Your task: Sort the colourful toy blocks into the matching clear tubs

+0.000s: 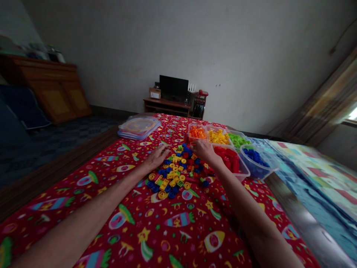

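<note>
A loose heap of toy building bricks (pixel 174 175), yellow, blue and red with a few green pieces and small wheels, lies on the red patterned cloth (pixel 178 238). My left hand (pixel 158 156) rests at the heap's left edge, fingers stretched toward it and holding nothing visible. At the far right side of the heap, my right hand (pixel 205 150) hovers in front of the orange bricks (pixel 197 132), its fingers bent together; anything between them is too small to make out. Beside my right wrist is a clear box of red bricks (pixel 228 159).
Farther back sit clear boxes of yellow bricks (pixel 219 137) and green bricks (pixel 238 140). A clear tub (pixel 259 171) of blue bricks stands at the table's right edge. Stacked clear lids (pixel 138 127) lie at the far left. A bed (pixel 320 175) adjoins on the right.
</note>
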The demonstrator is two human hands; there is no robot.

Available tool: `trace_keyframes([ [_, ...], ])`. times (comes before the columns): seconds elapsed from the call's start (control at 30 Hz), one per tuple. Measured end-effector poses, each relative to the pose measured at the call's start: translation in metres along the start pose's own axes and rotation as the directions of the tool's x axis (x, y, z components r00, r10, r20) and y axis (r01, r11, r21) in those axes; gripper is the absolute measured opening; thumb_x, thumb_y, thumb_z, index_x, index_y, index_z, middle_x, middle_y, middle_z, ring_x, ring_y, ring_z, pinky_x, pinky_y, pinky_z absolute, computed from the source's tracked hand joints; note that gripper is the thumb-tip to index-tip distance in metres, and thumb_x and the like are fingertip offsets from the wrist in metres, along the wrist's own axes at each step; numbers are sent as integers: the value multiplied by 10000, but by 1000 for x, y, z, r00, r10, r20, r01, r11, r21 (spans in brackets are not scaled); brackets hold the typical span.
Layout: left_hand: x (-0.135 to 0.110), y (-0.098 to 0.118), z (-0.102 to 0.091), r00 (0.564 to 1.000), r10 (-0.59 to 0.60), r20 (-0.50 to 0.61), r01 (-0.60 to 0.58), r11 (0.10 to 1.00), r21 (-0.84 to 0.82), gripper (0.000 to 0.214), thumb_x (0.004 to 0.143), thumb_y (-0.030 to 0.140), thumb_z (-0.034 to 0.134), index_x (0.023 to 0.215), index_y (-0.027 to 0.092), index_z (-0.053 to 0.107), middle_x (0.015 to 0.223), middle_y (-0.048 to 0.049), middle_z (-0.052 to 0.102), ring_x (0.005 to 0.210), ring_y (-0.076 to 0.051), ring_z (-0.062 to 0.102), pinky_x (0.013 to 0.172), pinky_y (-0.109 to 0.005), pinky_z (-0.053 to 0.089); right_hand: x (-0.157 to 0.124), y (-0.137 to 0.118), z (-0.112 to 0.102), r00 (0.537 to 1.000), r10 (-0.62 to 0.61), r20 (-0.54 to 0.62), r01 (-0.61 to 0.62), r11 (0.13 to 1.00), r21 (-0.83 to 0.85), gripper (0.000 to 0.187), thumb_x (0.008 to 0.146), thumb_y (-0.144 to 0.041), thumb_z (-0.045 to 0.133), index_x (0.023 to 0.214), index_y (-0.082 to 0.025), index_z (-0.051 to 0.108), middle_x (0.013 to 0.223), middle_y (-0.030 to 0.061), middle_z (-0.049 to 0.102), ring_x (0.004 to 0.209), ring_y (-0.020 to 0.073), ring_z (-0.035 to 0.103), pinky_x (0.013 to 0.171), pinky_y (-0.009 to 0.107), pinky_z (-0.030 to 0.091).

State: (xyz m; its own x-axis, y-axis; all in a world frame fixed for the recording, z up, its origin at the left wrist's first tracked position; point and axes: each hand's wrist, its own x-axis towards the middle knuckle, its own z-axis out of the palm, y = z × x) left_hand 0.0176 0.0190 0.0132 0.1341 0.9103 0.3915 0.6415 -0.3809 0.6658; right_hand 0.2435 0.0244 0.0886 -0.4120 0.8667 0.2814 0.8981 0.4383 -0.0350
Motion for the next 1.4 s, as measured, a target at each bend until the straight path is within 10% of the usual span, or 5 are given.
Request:
trace_keyframes([
  [0.4,45,5,35,982,-18,187,16,1000,12,786,857,609,211,1404,60,343,1503,-147,294,1398,-241,240,1155,-378,168,-2,-16,33,984,104,146,-113,992,53,370,968,-287,287,1187,-109,526,1123,197,598,1056,250,558,882,389,415],
  [0.67,65,22,47,893,123,433,55,926,-375,757,827,714,247,1207,161,599,1301,-84,579,1246,-245,486,1088,-378,309,0,0,11,993,20,115,-32,995,97,298,852,-154,389,1048,-109,610,1013,152,653,923,220,608,755,278,420],
  [1.07,-68,11,-48,859,119,498,-256,942,217,895,758,695,498,1483,286,169,1558,-73,166,1409,-330,169,1133,-475,188,-6,1,-15,999,42,-6,-42,997,69,312,840,-158,383,964,-105,664,910,157,671,765,194,588,665,272,383],
  [1.23,-113,11,-35,924,48,380,-203,902,380,1135,616,760,592,1486,324,8,1572,-103,27,1407,-402,92,1097,-552,223,-4,-2,-14,999,14,-52,-10,997,80,324,857,-155,369,977,-98,664,879,153,671,744,183,574,670,274,374],
  [1.4,-92,35,7,933,143,331,-262,899,352,1091,646,728,601,1488,307,50,1566,-130,54,1408,-390,102,1104,-550,200,-8,-4,-20,999,2,-51,3,995,97,298,854,-155,390,956,-120,668,860,131,672,710,167,560,636,260,352],
])
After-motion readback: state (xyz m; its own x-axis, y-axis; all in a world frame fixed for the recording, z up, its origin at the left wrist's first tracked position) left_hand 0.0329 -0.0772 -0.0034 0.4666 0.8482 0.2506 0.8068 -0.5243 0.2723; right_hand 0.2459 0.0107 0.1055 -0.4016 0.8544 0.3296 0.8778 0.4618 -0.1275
